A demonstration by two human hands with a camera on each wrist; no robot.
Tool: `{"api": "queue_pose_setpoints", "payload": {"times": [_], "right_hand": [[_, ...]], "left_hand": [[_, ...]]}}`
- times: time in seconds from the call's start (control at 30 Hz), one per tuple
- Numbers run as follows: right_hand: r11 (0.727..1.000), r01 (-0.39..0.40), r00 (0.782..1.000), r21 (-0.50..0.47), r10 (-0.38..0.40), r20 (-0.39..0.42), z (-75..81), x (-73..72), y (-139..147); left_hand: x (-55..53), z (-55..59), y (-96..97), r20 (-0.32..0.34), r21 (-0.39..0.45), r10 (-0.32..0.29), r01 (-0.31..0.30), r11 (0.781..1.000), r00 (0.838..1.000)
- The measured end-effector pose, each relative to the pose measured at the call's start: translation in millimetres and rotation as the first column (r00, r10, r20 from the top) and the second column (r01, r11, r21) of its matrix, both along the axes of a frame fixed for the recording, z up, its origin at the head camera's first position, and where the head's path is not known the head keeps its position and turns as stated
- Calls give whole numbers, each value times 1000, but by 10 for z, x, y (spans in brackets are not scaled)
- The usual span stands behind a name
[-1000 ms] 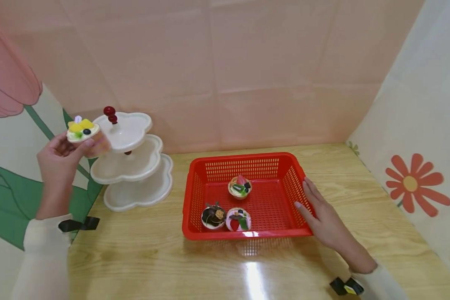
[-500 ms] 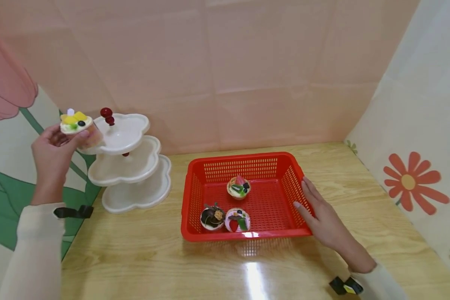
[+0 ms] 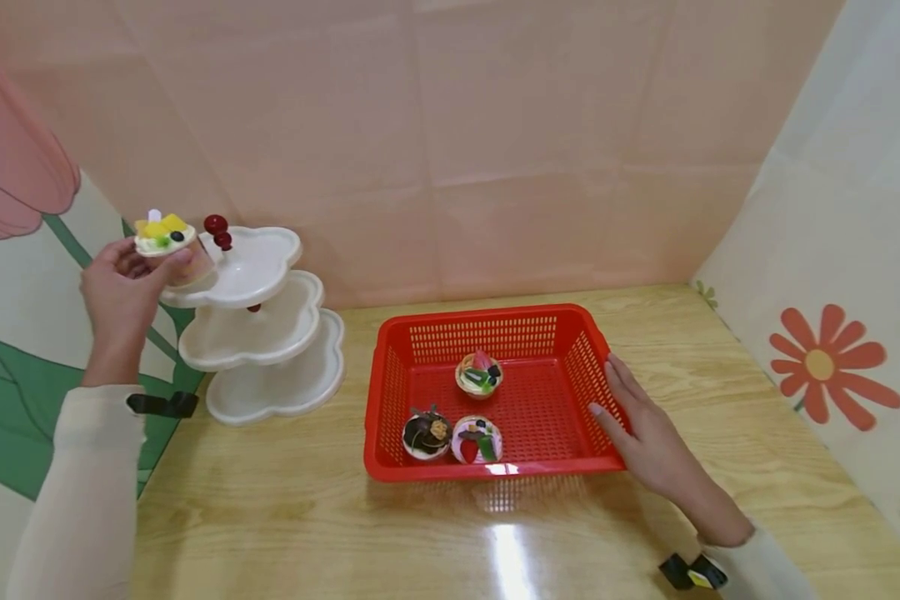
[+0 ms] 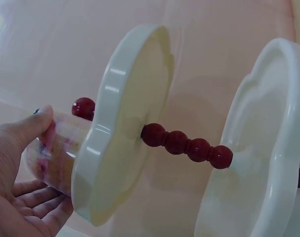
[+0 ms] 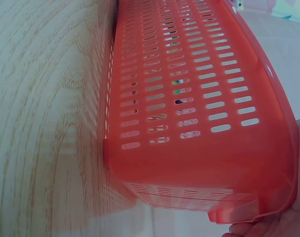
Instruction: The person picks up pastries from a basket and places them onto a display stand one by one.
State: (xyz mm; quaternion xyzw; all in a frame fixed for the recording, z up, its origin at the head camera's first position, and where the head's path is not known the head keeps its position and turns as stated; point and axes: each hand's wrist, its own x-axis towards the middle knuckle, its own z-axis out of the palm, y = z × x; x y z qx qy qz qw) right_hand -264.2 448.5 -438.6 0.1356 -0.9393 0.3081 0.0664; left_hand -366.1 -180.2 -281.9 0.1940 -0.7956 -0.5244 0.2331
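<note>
At the head view's left, the left hand [image 3: 122, 292] grips a cake [image 3: 167, 243] upright at the stand's [image 3: 251, 335] top tier, thumb nearest the camera. At centre right, the right hand [image 3: 654, 446] holds the red basket's [image 3: 487, 312] rim between thumb and fingers; three other cakes [image 3: 426, 437] lie inside.

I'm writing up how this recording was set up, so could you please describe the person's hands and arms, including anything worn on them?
The left hand and right hand wear no gloves. Both arms have long cream sleeves: left sleeve, right sleeve. A black strap shows at the left cuff; the black piece at the right cuff has a small yellow patch. No cables are visible.
</note>
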Motion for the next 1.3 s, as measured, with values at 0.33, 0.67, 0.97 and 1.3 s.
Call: {"api": "queue_pose_setpoints", "payload": {"times": [0.33,0.67,0.97,1.3], "right_hand": [[1000,-8,1000,-11,8,-10,29,20,-1],[1000,-16,1000,-19,16,-26,47,44,-11],[1000,-16,1000,-22,15,-14,45,45,-4],[1000,-12,1000,-24,12,-18,28,25,6]], "left_hand": [[-23,-90,-14,16,-24,29,-28,999,999],[-18,-142,-23,54,-50,28,-25,998,998],[-2,-179,-15,46,-21,20,-19,1000,999],[15,-197,6,27,-6,-11,11,1000,1000]]}}
